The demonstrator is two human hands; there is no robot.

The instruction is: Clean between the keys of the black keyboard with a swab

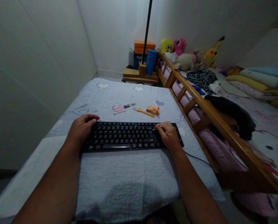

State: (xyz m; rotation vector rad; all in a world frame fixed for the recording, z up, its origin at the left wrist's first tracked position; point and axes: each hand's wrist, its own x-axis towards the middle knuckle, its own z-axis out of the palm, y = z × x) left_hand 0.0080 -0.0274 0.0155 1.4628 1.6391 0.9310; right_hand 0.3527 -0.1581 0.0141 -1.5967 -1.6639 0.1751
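A black keyboard (pixel 120 135) lies flat on the light blue cloth with heart prints. My left hand (pixel 81 129) grips its left end, thumb and fingers closed around the upper left corner. Over the keys at the right, my right hand (pixel 168 133) is closed in a pinch on a thin white-tipped stick, seemingly a cotton swab (pixel 154 129); most of it is hidden by the fingers. Beyond the keyboard lie another cotton swab (pixel 119 112), a dark-handled tool with a metal tip (pixel 129 105), a small yellow-handled brush (pixel 146 112) and a crumpled orange cloth (pixel 153 109).
A wooden bed rail (pixel 199 105) runs along the right side, with bedding and plush toys (pixel 184 60) past it. The keyboard cable (pixel 197 157) trails right toward the rail. At the back stand a blue foam roller (pixel 151 62), a black pole (pixel 147 31) and an orange box (pixel 144 47).
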